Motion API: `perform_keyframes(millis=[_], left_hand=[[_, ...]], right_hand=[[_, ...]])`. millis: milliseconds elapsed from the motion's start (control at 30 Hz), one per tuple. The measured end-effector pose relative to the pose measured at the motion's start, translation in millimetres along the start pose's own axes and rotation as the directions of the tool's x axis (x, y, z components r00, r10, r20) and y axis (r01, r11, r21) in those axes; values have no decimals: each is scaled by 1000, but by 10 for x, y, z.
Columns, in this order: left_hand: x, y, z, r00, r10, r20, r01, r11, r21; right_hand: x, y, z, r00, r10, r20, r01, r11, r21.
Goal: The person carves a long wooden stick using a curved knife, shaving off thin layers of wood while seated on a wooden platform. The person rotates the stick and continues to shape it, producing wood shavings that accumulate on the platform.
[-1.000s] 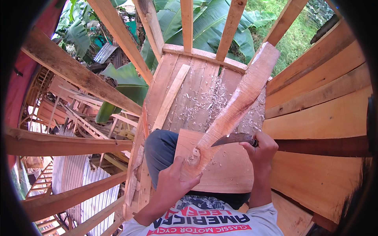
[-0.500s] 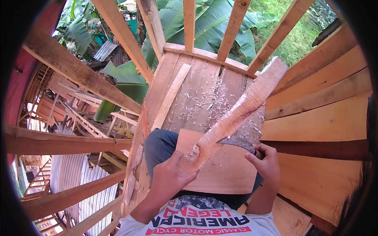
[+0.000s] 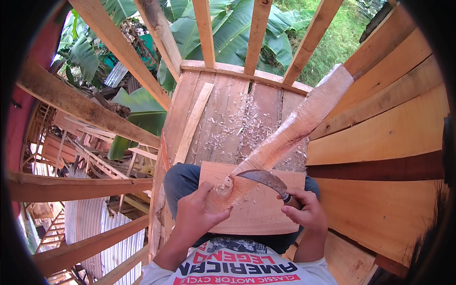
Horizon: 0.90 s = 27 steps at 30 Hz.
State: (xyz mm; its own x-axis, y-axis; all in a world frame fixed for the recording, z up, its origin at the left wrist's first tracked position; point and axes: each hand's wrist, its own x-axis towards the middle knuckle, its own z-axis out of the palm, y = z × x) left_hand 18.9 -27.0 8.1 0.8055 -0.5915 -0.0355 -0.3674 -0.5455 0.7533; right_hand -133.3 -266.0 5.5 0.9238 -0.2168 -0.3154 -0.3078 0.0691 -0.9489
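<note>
The left hand [image 3: 197, 209] clamps the near end of a wooden piece [image 3: 294, 127] slanting far right over a board [image 3: 259, 216]; the right hand [image 3: 308, 209] clasps a curved knife [image 3: 274, 183], its blade [image 3: 260, 177] over the piece.

1. The left hand [image 3: 194, 209] covers the near end of the long wooden piece [image 3: 297, 121].
2. The right hand [image 3: 308, 209] hides part of the handle [image 3: 293, 202] of the curved knife [image 3: 267, 179].
3. Whether the knife touches the wood cannot be told.
4. The lower edge cuts off the shirt [image 3: 237, 263].
</note>
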Motion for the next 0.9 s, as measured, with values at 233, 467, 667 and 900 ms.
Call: perform_keyframes(millis=[233,467,667,900], left_hand=[[2,104,9,999,-35,29,36,998,-50],[-36,110,-6,998,-5,65,8,999,-44],[-61,84,11,998,1,60,4,997,-80],[-30,142,-15,998,-25,62,33,990,-134]], right_hand=[[-28,82,-80,987,-104,-123,89,989,-119],[-80,227,-268,969,-171,-178,152,981,-119],[-59,151,-227,948,-185,-260,169,982,-82],[-36,207,-23,852,-419,-315,306,885,-351]])
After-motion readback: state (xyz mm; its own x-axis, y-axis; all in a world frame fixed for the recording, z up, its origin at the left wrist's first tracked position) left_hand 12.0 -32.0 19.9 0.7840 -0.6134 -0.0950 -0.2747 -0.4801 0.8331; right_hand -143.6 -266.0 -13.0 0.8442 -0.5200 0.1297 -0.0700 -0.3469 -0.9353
